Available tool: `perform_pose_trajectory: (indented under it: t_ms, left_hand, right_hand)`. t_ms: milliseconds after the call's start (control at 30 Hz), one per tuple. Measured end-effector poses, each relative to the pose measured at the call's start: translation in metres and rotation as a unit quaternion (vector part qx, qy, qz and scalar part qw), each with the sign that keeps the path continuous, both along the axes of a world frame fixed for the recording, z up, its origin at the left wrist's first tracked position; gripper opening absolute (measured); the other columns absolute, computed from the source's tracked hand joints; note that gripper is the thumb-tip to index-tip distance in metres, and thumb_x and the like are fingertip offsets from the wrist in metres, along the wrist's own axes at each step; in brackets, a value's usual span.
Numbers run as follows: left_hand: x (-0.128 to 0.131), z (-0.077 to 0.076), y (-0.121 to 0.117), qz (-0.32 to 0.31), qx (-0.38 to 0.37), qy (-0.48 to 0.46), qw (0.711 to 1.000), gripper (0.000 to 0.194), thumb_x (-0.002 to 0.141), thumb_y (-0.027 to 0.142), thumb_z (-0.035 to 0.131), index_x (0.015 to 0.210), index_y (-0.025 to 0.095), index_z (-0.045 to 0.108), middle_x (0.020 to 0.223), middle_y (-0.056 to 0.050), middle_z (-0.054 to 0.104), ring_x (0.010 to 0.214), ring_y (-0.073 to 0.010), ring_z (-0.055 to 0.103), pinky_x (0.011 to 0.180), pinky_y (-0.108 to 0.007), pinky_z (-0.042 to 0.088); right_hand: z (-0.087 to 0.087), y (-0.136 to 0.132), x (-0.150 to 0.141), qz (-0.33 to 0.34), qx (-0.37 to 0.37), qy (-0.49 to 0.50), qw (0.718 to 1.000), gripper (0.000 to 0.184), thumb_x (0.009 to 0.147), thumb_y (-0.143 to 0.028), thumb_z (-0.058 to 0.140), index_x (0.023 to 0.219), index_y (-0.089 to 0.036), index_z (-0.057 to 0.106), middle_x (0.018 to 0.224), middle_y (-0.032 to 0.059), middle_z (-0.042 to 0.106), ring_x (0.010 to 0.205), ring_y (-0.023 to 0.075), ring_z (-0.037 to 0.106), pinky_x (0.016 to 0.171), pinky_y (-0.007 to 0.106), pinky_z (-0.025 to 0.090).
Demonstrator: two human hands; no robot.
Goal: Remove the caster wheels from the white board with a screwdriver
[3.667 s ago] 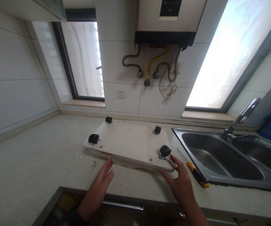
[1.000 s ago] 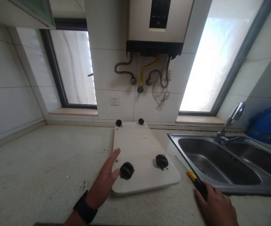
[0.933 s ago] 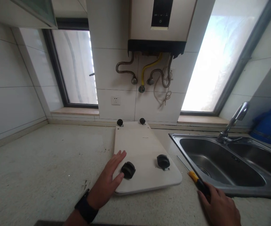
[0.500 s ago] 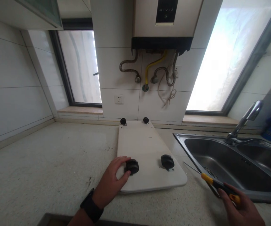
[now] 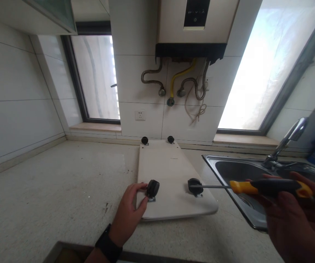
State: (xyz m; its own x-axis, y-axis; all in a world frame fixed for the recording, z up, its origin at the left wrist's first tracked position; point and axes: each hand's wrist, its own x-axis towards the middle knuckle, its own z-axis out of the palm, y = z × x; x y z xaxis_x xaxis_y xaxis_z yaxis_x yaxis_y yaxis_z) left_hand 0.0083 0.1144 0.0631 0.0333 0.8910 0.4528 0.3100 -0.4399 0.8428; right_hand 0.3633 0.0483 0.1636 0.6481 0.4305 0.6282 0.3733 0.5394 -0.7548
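Observation:
A white board with rounded front corners lies on the countertop, a black caster wheel near each corner. My left hand, a dark band on its wrist, grips the front left caster between thumb and fingers; that caster's metal plate shows on the board. In my right hand is a screwdriver with a yellow and black handle, held level and pointing left. Its shaft overlaps the front right caster in view; whether they touch I cannot tell. Two more casters, the rear left and rear right, stand by the wall.
A steel double sink with a chrome faucet is on the right. Above the board hangs a water heater with hoses and a tied cord. The speckled countertop extends left; a dark-edged recess lies at the front.
My right hand has raised the screwdriver and swung it level, its tip now further left. The caster under my left hand has turned, uncovering its plate.

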Motion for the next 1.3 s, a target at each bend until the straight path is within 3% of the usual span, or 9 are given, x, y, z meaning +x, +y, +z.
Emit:
perform_pose_trajectory:
  t_ms: [67,167,367,600,733,967,1100,1300]
  left_hand:
    - [0.000,-0.007,-0.001,0.002,0.009,-0.002,1.000,0.036,0.091,0.026,0.067,0.127,0.026,0.069,0.134,-0.012,0.067,0.131,-0.0314,0.061,0.119,-0.054,0.042]
    - [-0.001,-0.020,-0.002,-0.008,0.013,-0.007,1.000,0.038,0.093,0.024,0.065,0.130,0.028,0.068,0.143,-0.012,0.063,0.140,-0.0323,0.054,0.124,-0.056,0.036]
    - [-0.002,-0.039,-0.004,-0.016,0.026,-0.019,0.999,0.036,0.099,0.025,0.057,0.135,0.028,0.065,0.151,-0.013,0.058,0.149,-0.0327,0.047,0.126,-0.059,0.032]
    - [-0.004,-0.050,-0.005,-0.036,0.041,-0.014,0.998,0.039,0.105,0.028,0.050,0.142,0.030,0.061,0.156,-0.011,0.056,0.154,-0.0323,0.041,0.128,-0.059,0.031]
    - [-0.005,-0.055,-0.005,-0.036,0.053,-0.009,0.998,0.040,0.105,0.028,0.048,0.143,0.030,0.060,0.157,-0.010,0.055,0.155,-0.0324,0.040,0.128,-0.059,0.031]
    - [-0.006,-0.062,-0.002,-0.039,0.085,0.023,0.995,0.040,0.107,0.026,0.045,0.145,0.031,0.056,0.158,-0.010,0.053,0.156,-0.0322,0.039,0.126,-0.062,0.034]
    - [-0.007,-0.062,-0.002,-0.040,0.091,0.027,0.995,0.040,0.106,0.026,0.046,0.144,0.031,0.056,0.158,-0.010,0.054,0.156,-0.0315,0.039,0.126,-0.061,0.034]
    - [-0.007,-0.062,-0.005,-0.035,0.092,0.037,0.994,0.041,0.106,0.024,0.046,0.146,0.032,0.054,0.158,-0.009,0.054,0.156,-0.0308,0.040,0.126,-0.060,0.034]
  right_hand:
    - [0.012,0.003,-0.032,0.077,-0.011,0.019,0.997,0.050,0.090,-0.044,0.072,0.138,-0.048,0.061,0.126,0.0077,0.070,0.120,0.0341,0.069,0.101,0.065,0.058]
    - [0.018,0.011,-0.065,0.152,-0.026,-0.014,0.988,0.047,0.091,-0.044,0.072,0.137,-0.041,0.063,0.122,0.0082,0.071,0.111,0.0313,0.073,0.093,0.059,0.063]
    - [0.016,0.031,-0.092,0.219,-0.053,-0.139,0.964,0.045,0.099,-0.038,0.065,0.143,-0.035,0.058,0.121,0.0073,0.071,0.103,0.0207,0.074,0.085,0.037,0.066]
    - [0.014,0.042,-0.105,0.226,-0.078,-0.215,0.947,0.046,0.101,-0.036,0.061,0.146,-0.031,0.054,0.121,0.0092,0.072,0.099,0.0197,0.075,0.078,0.032,0.066]
    - [0.012,0.046,-0.108,0.222,-0.080,-0.237,0.942,0.045,0.102,-0.035,0.059,0.147,-0.032,0.053,0.123,0.0088,0.070,0.105,0.0196,0.074,0.087,0.035,0.066]
    - [0.012,0.050,-0.115,0.232,-0.098,-0.265,0.931,0.044,0.103,-0.036,0.058,0.146,-0.033,0.052,0.120,0.0084,0.069,0.102,0.0193,0.075,0.086,0.037,0.067]
    - [0.020,0.050,-0.119,0.244,-0.095,-0.301,0.917,0.044,0.103,-0.033,0.057,0.146,-0.036,0.050,0.123,0.0077,0.067,0.107,0.0191,0.072,0.090,0.038,0.066]
    - [0.048,0.044,-0.134,0.277,-0.103,-0.416,0.860,0.044,0.102,-0.030,0.057,0.144,-0.033,0.047,0.118,0.0065,0.066,0.100,0.0176,0.070,0.089,0.038,0.063]
